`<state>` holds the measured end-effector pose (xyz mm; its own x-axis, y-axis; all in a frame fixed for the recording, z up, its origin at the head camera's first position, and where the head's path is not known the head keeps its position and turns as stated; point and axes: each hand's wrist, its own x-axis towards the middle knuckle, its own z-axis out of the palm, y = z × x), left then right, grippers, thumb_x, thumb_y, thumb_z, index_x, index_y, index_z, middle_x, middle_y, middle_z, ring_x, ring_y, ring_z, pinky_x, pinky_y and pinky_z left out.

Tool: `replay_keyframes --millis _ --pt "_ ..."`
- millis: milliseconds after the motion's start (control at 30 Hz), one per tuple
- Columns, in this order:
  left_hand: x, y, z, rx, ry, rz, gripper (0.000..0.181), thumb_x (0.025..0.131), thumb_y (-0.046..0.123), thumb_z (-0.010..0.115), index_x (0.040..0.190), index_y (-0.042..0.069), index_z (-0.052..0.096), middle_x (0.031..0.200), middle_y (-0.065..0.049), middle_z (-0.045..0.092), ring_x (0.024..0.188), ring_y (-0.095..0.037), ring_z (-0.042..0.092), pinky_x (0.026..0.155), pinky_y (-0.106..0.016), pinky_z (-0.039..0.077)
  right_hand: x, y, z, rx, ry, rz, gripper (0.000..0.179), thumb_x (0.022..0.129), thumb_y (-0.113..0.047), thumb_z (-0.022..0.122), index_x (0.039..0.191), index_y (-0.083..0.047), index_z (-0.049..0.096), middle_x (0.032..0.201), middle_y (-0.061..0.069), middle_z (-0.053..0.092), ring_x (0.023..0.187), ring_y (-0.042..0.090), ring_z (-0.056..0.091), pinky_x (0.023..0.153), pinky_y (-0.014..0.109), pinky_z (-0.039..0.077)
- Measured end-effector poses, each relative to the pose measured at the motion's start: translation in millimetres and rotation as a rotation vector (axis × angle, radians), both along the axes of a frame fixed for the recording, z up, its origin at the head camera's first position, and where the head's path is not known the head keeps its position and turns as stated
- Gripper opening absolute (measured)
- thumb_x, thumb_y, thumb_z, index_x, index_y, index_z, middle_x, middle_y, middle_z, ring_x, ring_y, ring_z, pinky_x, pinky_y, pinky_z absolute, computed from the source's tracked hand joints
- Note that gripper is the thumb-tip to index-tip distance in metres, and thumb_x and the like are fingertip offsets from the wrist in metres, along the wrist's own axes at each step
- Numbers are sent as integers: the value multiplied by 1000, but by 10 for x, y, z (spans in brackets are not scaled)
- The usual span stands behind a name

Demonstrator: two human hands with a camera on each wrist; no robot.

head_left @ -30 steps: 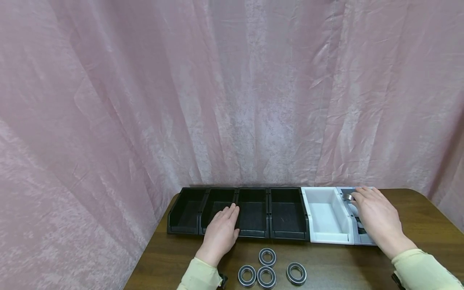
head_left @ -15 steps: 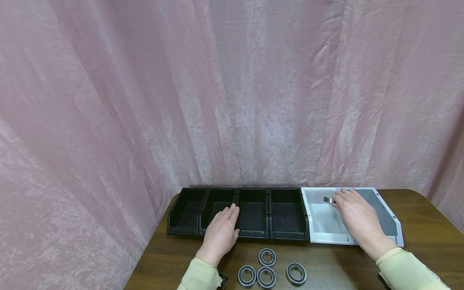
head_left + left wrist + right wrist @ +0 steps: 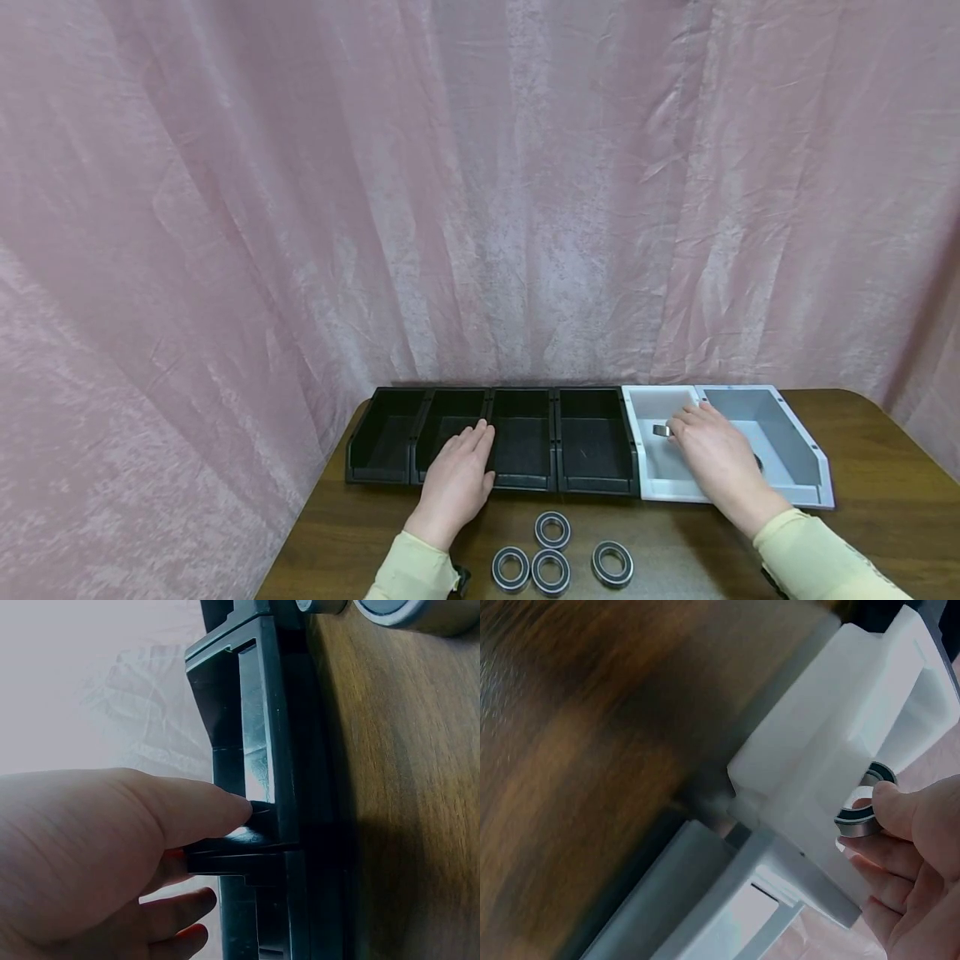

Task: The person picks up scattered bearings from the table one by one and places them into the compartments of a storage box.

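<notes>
Over the white bin (image 3: 678, 489), my right hand (image 3: 712, 454) pinches a ball bearing (image 3: 860, 817) between thumb and fingers. In the head view only a silvery edge of that bearing shows, left of the fingertips. My left hand (image 3: 453, 483) lies with straight fingers on the row of black bins (image 3: 525, 482), across the wall between two of them. The left wrist view has its thumb (image 3: 214, 810) reaching over a black bin's front edge. It holds nothing.
Several bearings lie flat on the wooden table (image 3: 690, 558) before the bins, one bearing (image 3: 612, 564) apart from the others. A grey bin (image 3: 795, 475) at the right end has a dark round thing (image 3: 758, 462) in it, partly hidden. A pink curtain (image 3: 525, 208) hangs behind.
My right hand has moved left with the bearing, from the grey bin to over the white bin, and somewhat lower. The left hand stays where it was.
</notes>
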<state>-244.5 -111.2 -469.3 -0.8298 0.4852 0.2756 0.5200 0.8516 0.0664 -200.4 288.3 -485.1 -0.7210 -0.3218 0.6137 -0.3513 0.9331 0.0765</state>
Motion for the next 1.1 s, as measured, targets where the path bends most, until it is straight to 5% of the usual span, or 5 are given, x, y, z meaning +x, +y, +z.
replay_keyframes --millis 267,667,1100 --pt "-10 -6 -7 2 -6 -7 69 96 19 88 156 2 60 164 -17 55 149 -36 56 124 -52 44 11 -29 -80 4 -34 -22 25 79 -1 89 77 -10 67 73 1 66 83 28 66 104 56 58" --pt "-15 -8 -10 6 -5 -3 69 96 18 88 157 2 60 164 -16 55 149 -36 56 123 -53 44 7 -61 -117 54 -95 -78 13 83 1 81 80 -9 72 78 3 73 92 31 71 110 57 54" --pt "-22 0 -14 1 -10 6 70 96 19 88 158 3 59 166 -16 54 150 -36 55 124 -53 43 17 -68 -151 51 -153 -96 22 74 -10 99 81 -5 79 84 9 79 111 43 75 119 61 45"
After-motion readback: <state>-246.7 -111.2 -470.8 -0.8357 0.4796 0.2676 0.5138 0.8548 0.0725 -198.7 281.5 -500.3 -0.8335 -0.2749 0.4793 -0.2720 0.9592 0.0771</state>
